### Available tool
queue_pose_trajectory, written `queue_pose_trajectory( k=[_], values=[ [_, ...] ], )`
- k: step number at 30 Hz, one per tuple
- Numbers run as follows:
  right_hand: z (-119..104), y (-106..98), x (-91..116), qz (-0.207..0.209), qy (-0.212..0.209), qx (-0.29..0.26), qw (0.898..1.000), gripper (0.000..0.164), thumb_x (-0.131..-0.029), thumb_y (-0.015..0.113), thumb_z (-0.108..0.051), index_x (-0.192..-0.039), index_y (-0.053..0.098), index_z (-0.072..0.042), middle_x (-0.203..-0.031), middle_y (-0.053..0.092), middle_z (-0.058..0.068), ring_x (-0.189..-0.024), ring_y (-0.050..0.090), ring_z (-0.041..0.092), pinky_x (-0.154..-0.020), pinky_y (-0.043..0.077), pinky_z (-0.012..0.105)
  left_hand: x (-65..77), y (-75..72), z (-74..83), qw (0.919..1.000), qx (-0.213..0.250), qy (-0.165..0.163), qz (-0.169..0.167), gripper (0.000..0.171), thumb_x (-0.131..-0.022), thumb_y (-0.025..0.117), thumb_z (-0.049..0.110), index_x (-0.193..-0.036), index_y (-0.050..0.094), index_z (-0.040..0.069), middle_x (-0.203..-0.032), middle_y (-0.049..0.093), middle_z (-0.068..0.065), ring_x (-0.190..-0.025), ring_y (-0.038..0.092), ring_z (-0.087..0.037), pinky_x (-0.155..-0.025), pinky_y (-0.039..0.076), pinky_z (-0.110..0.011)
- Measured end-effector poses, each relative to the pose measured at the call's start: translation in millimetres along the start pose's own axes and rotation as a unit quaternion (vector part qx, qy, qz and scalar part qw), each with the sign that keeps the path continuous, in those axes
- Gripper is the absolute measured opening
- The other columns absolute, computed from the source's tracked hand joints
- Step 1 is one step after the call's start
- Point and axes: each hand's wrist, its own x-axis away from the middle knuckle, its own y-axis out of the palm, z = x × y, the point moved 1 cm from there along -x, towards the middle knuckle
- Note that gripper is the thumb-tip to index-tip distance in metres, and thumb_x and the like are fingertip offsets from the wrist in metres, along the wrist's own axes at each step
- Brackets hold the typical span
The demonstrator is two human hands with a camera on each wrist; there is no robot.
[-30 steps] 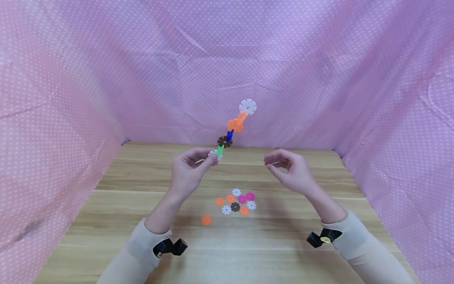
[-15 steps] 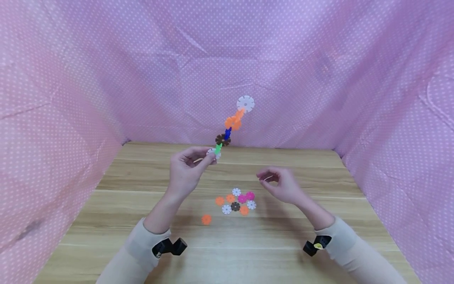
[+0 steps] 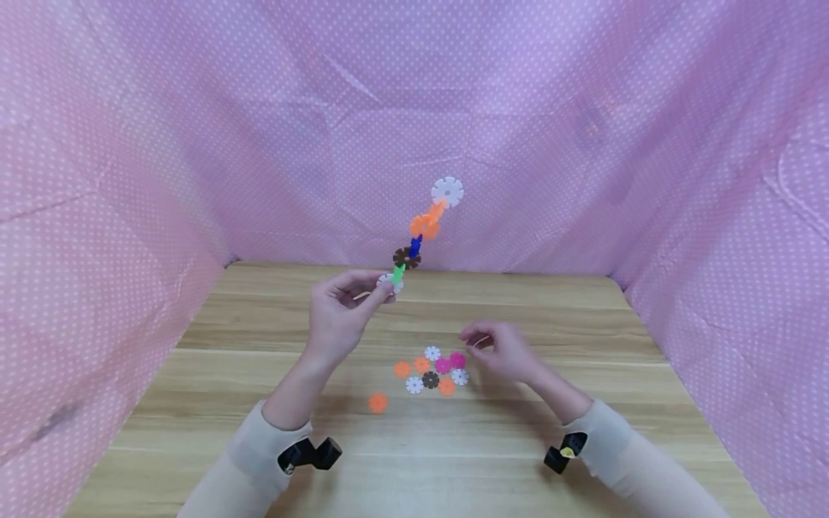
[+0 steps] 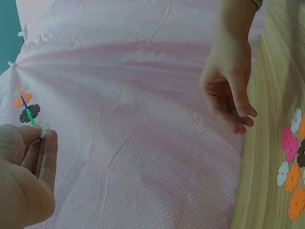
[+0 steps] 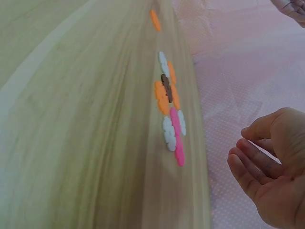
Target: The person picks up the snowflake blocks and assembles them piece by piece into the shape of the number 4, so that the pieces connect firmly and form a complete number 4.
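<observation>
My left hand (image 3: 338,311) pinches the white notched disc (image 3: 391,283) at the lower end of a chain of interlocking plastic discs. Up from it the chain runs through a green disc (image 3: 399,273), a brown disc (image 3: 406,258), a blue disc (image 3: 416,247) and orange discs (image 3: 424,226) to a white disc (image 3: 447,192) at the top. The chain is held tilted above the table. My right hand (image 3: 504,351) hovers just right of the loose discs, nearest a pink disc (image 3: 458,360), its fingers loosely bent around nothing. In the right wrist view those fingers hold no disc.
Loose discs lie in a cluster on the wooden table (image 3: 272,374): a brown disc (image 3: 430,380), a pink one, white ones and orange ones. One orange disc (image 3: 378,403) sits apart at the front left. A pink dotted cloth (image 3: 414,108) surrounds the table.
My right hand has moved down and to the left, closer to the loose discs. The left hand, still pinching the chain, has shifted only slightly.
</observation>
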Motion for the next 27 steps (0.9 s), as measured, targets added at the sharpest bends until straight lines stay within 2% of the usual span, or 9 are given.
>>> queue_pose_trajectory(
  k=[4, 8, 12, 18, 22, 27],
  values=[
    [5.5, 8.4, -2.9, -0.021, 0.005, 0.024, 0.999, 0.02, -0.096, 0.072, 0.002, -0.116, 0.076, 0.003, -0.111, 0.078, 0.017, -0.097, 0.076, 0.024, -0.089, 0.071, 0.04, 0.4, -0.3, -0.2, 1.0, 0.0, 0.003, -0.001, 0.017, -0.09, 0.072, -0.017, -0.106, 0.069, -0.022, -0.092, 0.081, 0.011, -0.081, 0.077, -0.007, -0.079, 0.072, -0.029],
    [7.7, 16.8, -6.2, -0.043, 0.01, 0.067, 0.997, 0.022, -0.095, 0.073, -0.001, -0.117, 0.076, 0.0, -0.108, 0.077, 0.009, -0.096, 0.074, 0.019, -0.087, 0.07, 0.031, 0.7, -0.3, -0.5, 1.0, 0.0, 0.005, -0.001, 0.017, -0.09, 0.072, -0.017, -0.106, 0.07, -0.021, -0.092, 0.081, 0.01, -0.079, 0.076, -0.007, -0.079, 0.071, -0.029],
    [9.7, 23.5, -7.9, -0.065, -0.014, 0.128, 0.99, 0.023, -0.095, 0.075, -0.003, -0.117, 0.078, -0.004, -0.107, 0.077, 0.006, -0.092, 0.071, 0.016, -0.079, 0.067, 0.022, 0.7, 0.1, -0.5, 1.0, -0.002, 0.008, -0.004, 0.017, -0.09, 0.073, -0.016, -0.106, 0.07, -0.021, -0.092, 0.081, 0.01, -0.079, 0.076, -0.007, -0.078, 0.071, -0.029],
    [13.6, 28.8, -6.1, -0.069, -0.058, 0.19, 0.978, 0.015, -0.094, 0.077, -0.002, -0.108, 0.08, -0.005, -0.107, 0.076, 0.009, -0.097, 0.071, 0.021, -0.08, 0.067, 0.027, 1.3, -0.6, 0.0, 0.9999, -0.008, -0.001, -0.007, 0.017, -0.091, 0.073, -0.014, -0.107, 0.07, -0.019, -0.094, 0.081, 0.01, -0.079, 0.077, -0.008, -0.079, 0.072, -0.031],
    [14.7, 31.7, -6.5, -0.053, -0.072, 0.209, 0.974, 0.01, -0.093, 0.077, -0.001, -0.103, 0.08, -0.003, -0.1, 0.075, 0.009, -0.089, 0.07, 0.019, -0.073, 0.065, 0.022, 2.3, -3.6, 1.7, 0.9999, -0.011, -0.002, -0.002, 0.017, -0.091, 0.072, -0.015, -0.107, 0.07, -0.02, -0.094, 0.081, 0.01, -0.08, 0.077, -0.007, -0.08, 0.072, -0.031],
    [10.6, 31.9, -8.2, -0.056, -0.046, 0.197, 0.978, 0.015, -0.092, 0.076, 0.003, -0.107, 0.078, 0.0, -0.096, 0.072, 0.009, -0.084, 0.065, 0.015, -0.07, 0.062, 0.017, 3.8, -6.9, 2.7, 0.9999, -0.01, 0.001, 0.002, 0.018, -0.09, 0.072, -0.016, -0.107, 0.069, -0.022, -0.093, 0.081, 0.01, -0.08, 0.077, -0.007, -0.079, 0.072, -0.031]
  ],
)
